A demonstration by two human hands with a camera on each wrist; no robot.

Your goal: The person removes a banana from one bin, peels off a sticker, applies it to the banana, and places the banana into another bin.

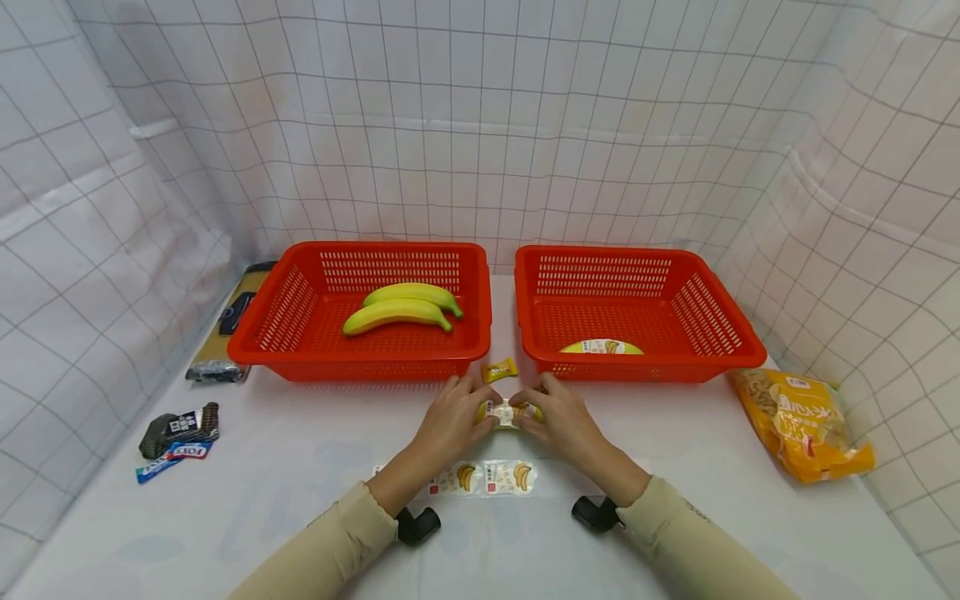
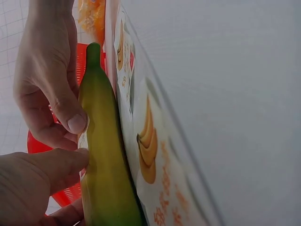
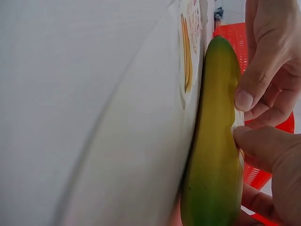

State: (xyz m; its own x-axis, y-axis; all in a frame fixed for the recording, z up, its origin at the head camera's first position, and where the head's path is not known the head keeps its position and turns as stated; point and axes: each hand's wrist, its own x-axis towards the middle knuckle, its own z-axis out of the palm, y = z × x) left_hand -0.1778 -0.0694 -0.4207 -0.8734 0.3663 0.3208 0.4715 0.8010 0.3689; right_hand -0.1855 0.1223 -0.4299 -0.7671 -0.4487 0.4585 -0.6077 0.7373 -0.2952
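1. Left hand [image 1: 442, 423]: grip clamped on the left part of a banana [image 2: 104, 150], thumb on its label [image 1: 501, 410].
2. Right hand [image 1: 564, 423]: grip clamped on the same banana's right part, thumb near the left one.
3. Banana located on the counter [image 1: 510, 550], between a row of labels [image 1: 510, 477] and two baskets.
4. Left basket [image 1: 360, 368]: two bananas [image 1: 397, 314]. Right basket [image 1: 645, 367]: one labelled banana [image 1: 602, 346].
5. Yellow packet [image 1: 499, 370]: just beyond the hands.

Orange bag [image 1: 808, 427] at right, dark packet [image 1: 180, 427] beside blue packets [image 1: 159, 467] at left, yellow packet [image 1: 499, 370], gridded curtain [image 1: 480, 125] behind
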